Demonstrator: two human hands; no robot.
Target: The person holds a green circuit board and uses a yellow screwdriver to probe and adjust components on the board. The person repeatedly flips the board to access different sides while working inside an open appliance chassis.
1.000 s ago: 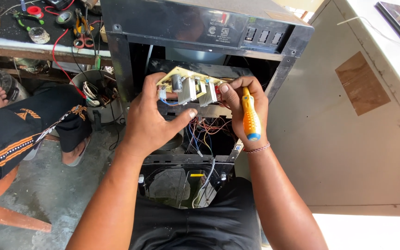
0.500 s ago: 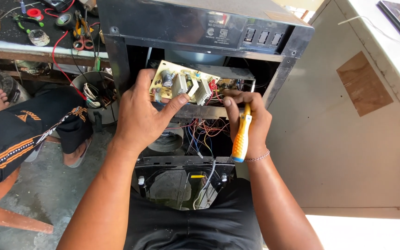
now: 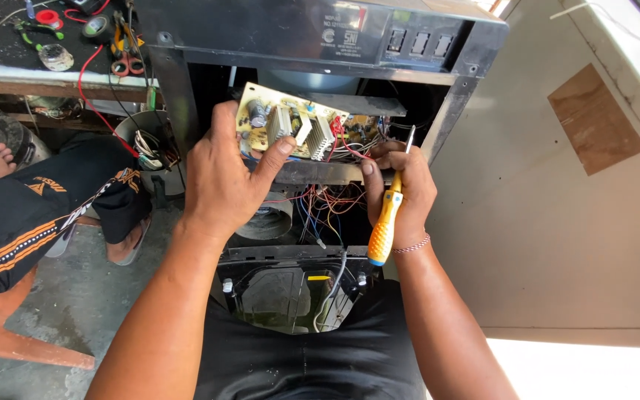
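Head view, the only cam: left hand (image 3: 224, 178) pinches a small yellowish circuit board (image 3: 290, 130) w/ silver heat sinks, thumb on its lower edge, fingers curled behind the left end. Board is tilted, parts facing the wearer, lifted just clear of the metal crossbar (image 3: 320, 172) under the thumb, prob. so the components can be seen while its wires stay attached. Red and white wires (image 3: 346, 141) run off the board's right end toward the right hand.

Right hand (image 3: 398, 196) is closed round a yellow-handled screwdriver (image 3: 385, 222), blue cap at the heel of the palm, shaft pointing up past the fingertips (tip sits near the wires, can't tell if it touches anything). Held upright it stays out of the way of the wire bundle (image 3: 320, 207) hanging between the two hands.

All this is inside an open black appliance cabinet (image 3: 320, 33), switch panel above both hands. Below the wrists, a round fan housing (image 3: 283, 296). Far left of the left hand: another person's legs in black shorts (image 3: 38, 211), and a workbench (image 3: 53, 70) w/ pliers and tape.
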